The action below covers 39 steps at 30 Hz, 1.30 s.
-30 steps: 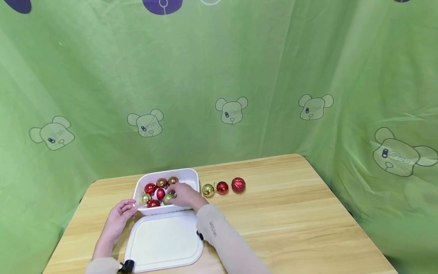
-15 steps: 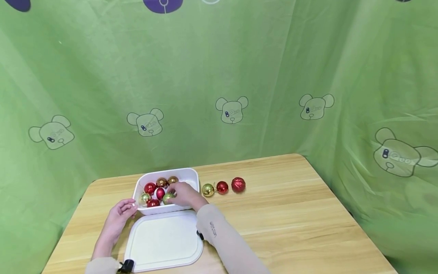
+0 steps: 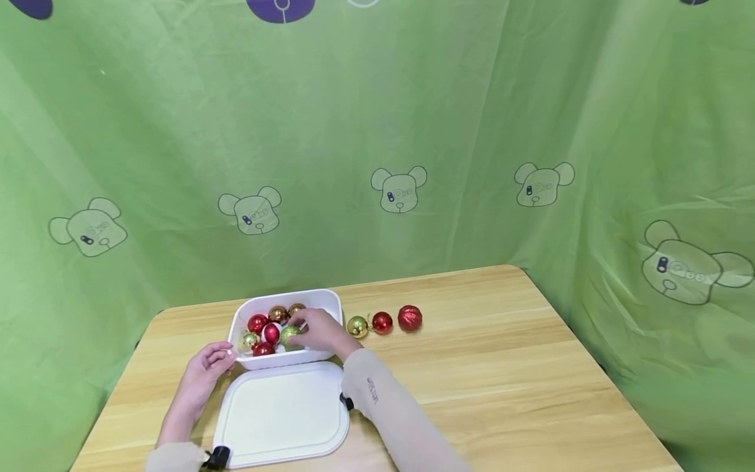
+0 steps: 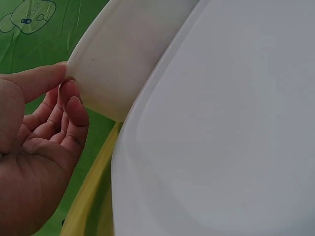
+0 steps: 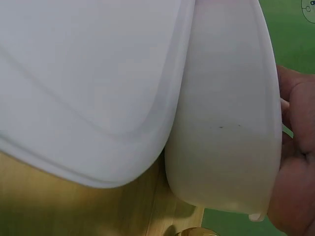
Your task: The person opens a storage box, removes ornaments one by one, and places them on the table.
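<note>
A white plastic box [image 3: 321, 356] stands near the table's left back, with several Christmas baubles inside, red, brown-gold and green. My left hand [image 3: 204, 375] pinches its front left corner; in the left wrist view the thumb and curled fingertips meet at the box rim [image 4: 78, 54]. Inside the box, my right hand [image 3: 321, 330] grips a glittery green bauble [image 3: 288, 337] from the right. Left of that bauble lies a red and white one [image 3: 271, 333]. In the right wrist view the box wall hides the fingertips of the right hand [image 5: 298, 147].
A white lid [image 3: 283, 413] lies flat in front of the box, between the forearms. Right of the box, a gold bauble [image 3: 357, 326], a shiny red bauble [image 3: 382, 322] and a ridged red bauble [image 3: 409, 318] rest on the wooden table [image 3: 501, 373]. Behind hangs a green curtain [image 3: 330, 249].
The right hand has lifted slightly with the green bauble, more of which now shows. The red and white bauble has shifted a little left. My left hand stays at the box corner.
</note>
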Each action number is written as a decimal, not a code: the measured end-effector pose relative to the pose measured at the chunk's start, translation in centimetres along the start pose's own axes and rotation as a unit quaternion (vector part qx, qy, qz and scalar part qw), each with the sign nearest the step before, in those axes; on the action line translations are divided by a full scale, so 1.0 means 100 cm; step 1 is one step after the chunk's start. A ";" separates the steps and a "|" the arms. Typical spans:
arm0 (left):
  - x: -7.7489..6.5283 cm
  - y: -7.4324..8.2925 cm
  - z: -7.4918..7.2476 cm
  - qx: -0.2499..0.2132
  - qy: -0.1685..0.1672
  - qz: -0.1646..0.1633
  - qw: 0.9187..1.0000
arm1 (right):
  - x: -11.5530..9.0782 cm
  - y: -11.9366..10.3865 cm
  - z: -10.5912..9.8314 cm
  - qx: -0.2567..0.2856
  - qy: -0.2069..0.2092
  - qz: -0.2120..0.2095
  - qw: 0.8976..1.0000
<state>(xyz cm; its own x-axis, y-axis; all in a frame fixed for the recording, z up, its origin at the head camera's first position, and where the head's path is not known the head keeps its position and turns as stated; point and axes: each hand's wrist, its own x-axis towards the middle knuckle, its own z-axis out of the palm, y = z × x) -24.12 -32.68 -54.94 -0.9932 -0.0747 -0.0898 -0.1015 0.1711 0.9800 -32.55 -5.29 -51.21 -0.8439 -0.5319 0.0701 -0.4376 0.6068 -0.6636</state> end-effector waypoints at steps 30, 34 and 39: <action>-0.001 0.004 -0.002 0.014 -0.004 -0.007 1.000 | -0.042 0.038 -0.096 0.081 0.034 0.006 0.996; 0.000 0.003 -0.001 0.011 -0.005 -0.007 1.000 | -0.054 0.051 -0.107 0.086 0.040 0.011 0.995; 0.001 0.000 -0.002 0.005 -0.006 -0.010 1.000 | -0.067 0.070 -0.118 0.074 0.053 0.017 0.996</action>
<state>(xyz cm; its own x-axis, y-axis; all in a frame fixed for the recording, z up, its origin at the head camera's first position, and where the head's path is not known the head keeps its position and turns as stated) -24.18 -32.84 -54.88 -0.9915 -0.0661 -0.1119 -0.1221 0.1786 0.9763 -33.62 9.45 -47.57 -0.8883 -0.4436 0.1188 -0.3651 0.5253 -0.7686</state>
